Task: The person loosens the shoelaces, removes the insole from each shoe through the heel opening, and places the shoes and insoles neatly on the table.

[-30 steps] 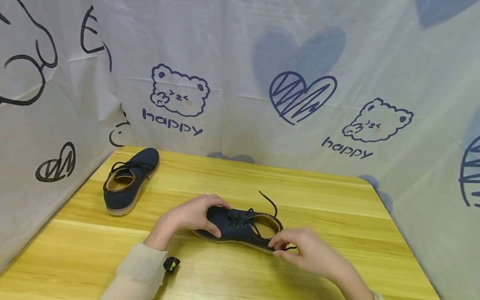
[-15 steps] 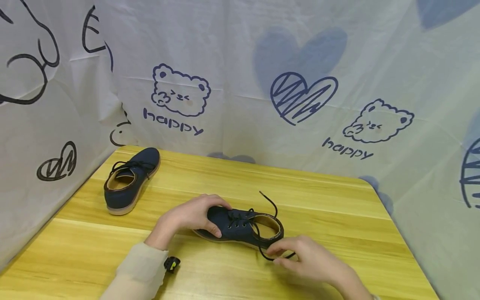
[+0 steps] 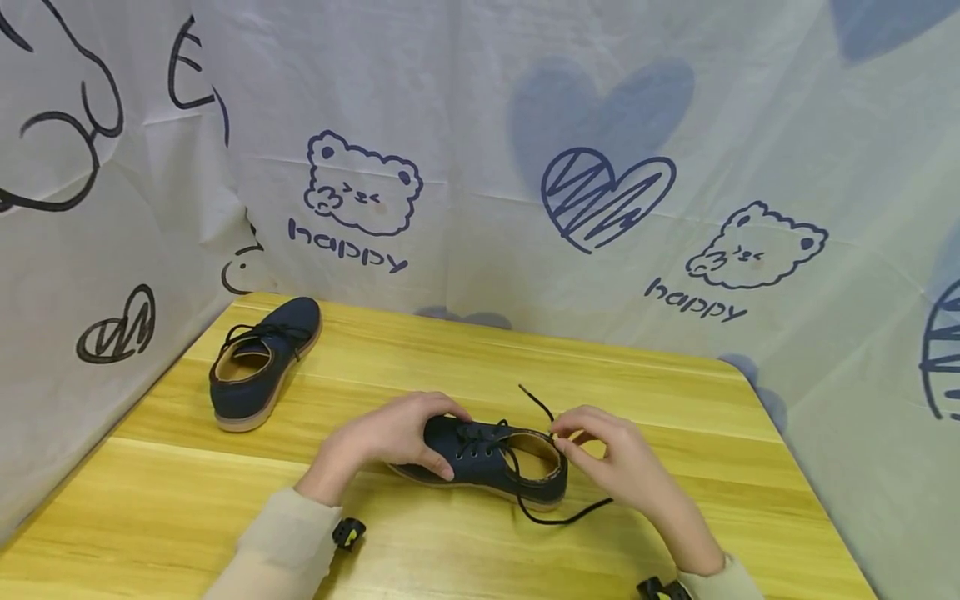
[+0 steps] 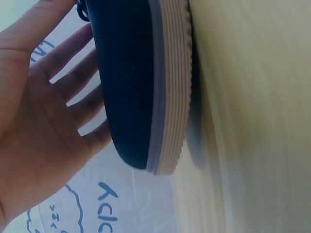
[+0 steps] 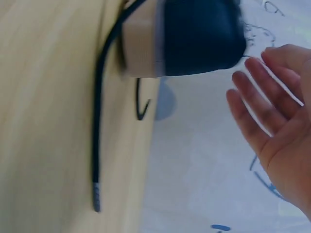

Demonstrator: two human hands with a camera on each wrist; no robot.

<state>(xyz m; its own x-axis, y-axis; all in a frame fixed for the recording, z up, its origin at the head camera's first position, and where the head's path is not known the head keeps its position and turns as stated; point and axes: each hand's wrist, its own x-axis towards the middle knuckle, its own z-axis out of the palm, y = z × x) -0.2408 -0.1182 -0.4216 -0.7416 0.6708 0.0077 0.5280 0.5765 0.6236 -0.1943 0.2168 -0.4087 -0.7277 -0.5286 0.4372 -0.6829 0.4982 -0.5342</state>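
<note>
A navy lace-up shoe (image 3: 476, 472) with a pale ribbed sole lies on its sole on the wooden table, toe to the left. My left hand (image 3: 405, 433) grips its toe, thumb on the near side and fingers on the far side. One black lace end (image 3: 558, 522) trails onto the table at the near side of the heel. The other lace end (image 3: 534, 398) sticks out on the far side. At the heel's far rim is my right hand (image 3: 618, 454), thumb and forefinger close together beside that lace. Its other fingers stretch out in the right wrist view.
A second navy shoe (image 3: 247, 398), its laces tied, stands at the table's back left. White printed cloth (image 3: 480, 242) hangs behind the table (image 3: 660, 383) and along its left side. Black wrist cameras (image 3: 348, 533) sit at both cuffs.
My right hand has let go of the near lace, which now lies on the table, and has moved up to the heel's far side. My left hand stays at the toe.
</note>
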